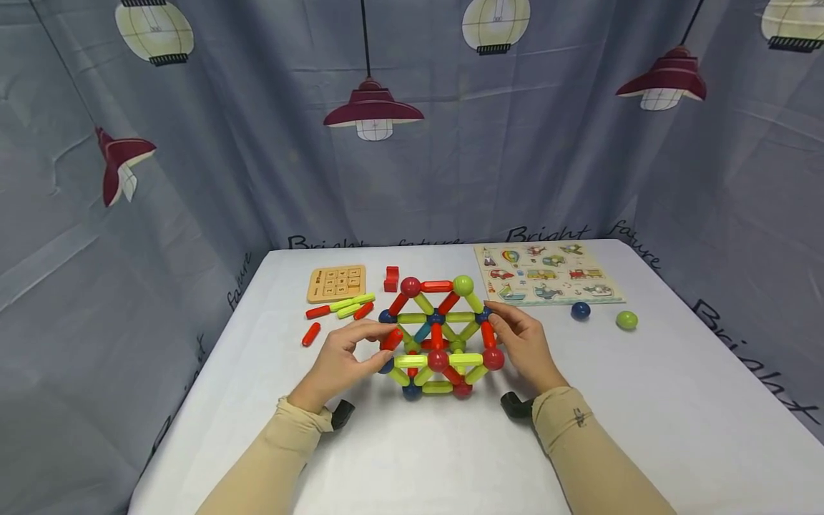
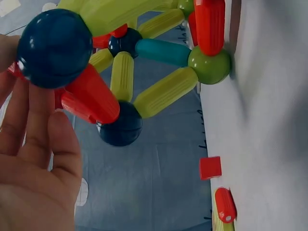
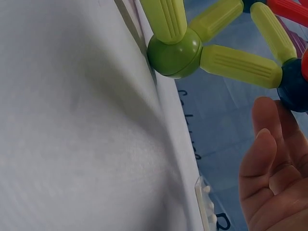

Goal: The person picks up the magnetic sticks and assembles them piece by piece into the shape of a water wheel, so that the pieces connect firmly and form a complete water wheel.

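Note:
A lattice of red, yellow-green and teal rods joined by coloured balls stands on the table between both hands. My left hand pinches a red rod between thumb and fingers at the lattice's left side. Close by that hand, a large blue ball shows in the left wrist view. My right hand reaches to the opposite side, its fingertips touching a dark blue ball. In the right wrist view its thumb is apart from that ball. A green ball joins rods near the table.
Several loose red and yellow-green rods lie at the left, near a wooden number board and a red block. A picture puzzle board lies at the back right. A loose blue ball and green ball rest before it.

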Demonstrator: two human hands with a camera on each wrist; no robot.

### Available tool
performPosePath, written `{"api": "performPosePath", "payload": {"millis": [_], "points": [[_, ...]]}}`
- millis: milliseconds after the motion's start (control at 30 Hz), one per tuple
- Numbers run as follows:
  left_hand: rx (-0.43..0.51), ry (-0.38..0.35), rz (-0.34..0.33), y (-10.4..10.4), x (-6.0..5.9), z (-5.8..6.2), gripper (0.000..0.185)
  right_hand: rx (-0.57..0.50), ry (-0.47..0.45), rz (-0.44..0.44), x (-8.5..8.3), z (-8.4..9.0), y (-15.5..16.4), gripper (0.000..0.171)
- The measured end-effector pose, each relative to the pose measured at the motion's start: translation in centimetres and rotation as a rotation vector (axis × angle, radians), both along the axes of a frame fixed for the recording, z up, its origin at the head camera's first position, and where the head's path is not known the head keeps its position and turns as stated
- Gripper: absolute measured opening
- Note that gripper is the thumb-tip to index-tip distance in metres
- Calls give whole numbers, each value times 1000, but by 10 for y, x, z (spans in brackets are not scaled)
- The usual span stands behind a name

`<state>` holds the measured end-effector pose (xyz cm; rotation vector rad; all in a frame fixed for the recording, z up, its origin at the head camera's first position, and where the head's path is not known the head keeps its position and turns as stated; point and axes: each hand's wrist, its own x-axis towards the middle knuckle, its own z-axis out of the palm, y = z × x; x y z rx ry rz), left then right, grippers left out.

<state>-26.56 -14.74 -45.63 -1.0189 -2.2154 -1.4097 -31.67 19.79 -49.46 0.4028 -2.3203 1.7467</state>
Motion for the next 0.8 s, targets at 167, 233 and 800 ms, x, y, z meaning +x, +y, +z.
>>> {"api": "performPosePath", "payload": {"millis": [167,233,800], "points": [[-46,21,-23,3,2,1,41,5,-2,1,0,1,0,39],[-61,23,-14,0,1,2,41,3,-6,2,0,1,0,39],[-554,-426,903,-74,-29,-20,41,27,19,7,1,4,2,37]]}}
